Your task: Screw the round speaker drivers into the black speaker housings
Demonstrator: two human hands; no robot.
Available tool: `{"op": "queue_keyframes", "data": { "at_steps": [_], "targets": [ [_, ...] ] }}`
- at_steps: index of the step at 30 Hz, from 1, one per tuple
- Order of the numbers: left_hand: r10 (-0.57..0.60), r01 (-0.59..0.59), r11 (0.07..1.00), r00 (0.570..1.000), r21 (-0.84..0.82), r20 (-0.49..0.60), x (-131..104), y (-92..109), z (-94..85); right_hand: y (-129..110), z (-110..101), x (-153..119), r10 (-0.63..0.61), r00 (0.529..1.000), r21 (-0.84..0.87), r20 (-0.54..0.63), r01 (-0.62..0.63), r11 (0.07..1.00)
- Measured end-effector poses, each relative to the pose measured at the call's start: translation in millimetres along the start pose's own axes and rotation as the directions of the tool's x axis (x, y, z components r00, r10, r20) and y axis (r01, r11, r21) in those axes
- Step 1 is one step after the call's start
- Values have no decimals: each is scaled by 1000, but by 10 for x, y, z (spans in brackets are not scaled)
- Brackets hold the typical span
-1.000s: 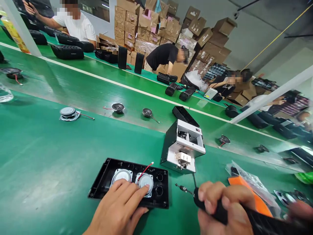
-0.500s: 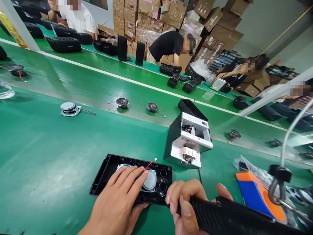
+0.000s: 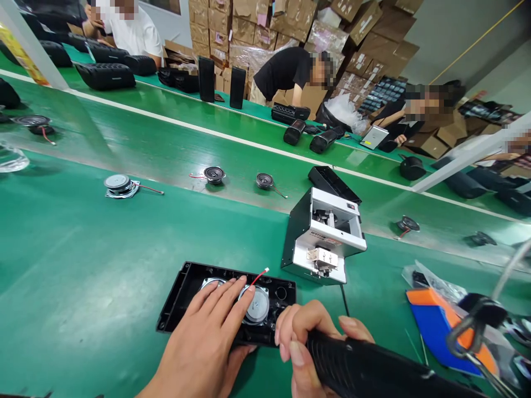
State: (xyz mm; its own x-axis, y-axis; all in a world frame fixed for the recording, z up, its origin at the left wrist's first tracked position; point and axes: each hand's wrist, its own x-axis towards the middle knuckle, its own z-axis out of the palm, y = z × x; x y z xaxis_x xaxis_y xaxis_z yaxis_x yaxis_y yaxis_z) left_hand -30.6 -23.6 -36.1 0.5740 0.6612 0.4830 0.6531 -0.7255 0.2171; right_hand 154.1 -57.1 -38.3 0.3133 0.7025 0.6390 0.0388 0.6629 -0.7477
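At ten o'clock from the case, a loose speaker point(image 3: 119, 184) lies magnet up on the counter point(image 3: 83, 265), well apart from the hands; it appears set aside within reach.

The black case point(image 3: 176, 310) lies open side up at the near middle of the counter. The left hand point(image 3: 203, 334) lies flat across it, fingers extended and only slightly parted, thumb at the near wall; the spread likely steadies the case and the parts inside. Beneath the fingers, the left speaker point(image 3: 209, 283) is mostly hidden; the right speaker point(image 3: 258, 307) shows its magnet. A red wire point(image 3: 259, 274) leads over the far wall at one o'clock, presumably to keep it clear.

At four o'clock, the right hand point(image 3: 309, 342) is wrapped around a power screwdriver point(image 3: 365, 365), close to the tip end, probably for aim. Its tip is concealed; contact cannot be confirmed.

At two o'clock stands a small machine point(image 3: 326, 239), near the case, seemingly for easy reach. A blue-and-orange object point(image 3: 435, 337) lies at three o'clock, its purpose undetermined.
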Motion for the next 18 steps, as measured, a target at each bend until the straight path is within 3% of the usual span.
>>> {"op": "queue_keyframes", "data": {
  "at_steps": [5,10,15,18],
  "targets": [
    [-30,33,997,998,-65,52,-36,-1,-10,-28,45,61,-14,999,21,32,13,1000],
    [-90,126,978,973,-164,213,-22,-68,-107,-57,56,123,-22,996,-21,87,24,999],
    [33,-6,995,964,-101,263,298,-379,-119,7,34,114,-80,989,-64,124,89,994],
    [79,-28,992,904,-125,421,534,-531,-108,81,65,43,-73,996,-82,47,77,994]
  ]
}}
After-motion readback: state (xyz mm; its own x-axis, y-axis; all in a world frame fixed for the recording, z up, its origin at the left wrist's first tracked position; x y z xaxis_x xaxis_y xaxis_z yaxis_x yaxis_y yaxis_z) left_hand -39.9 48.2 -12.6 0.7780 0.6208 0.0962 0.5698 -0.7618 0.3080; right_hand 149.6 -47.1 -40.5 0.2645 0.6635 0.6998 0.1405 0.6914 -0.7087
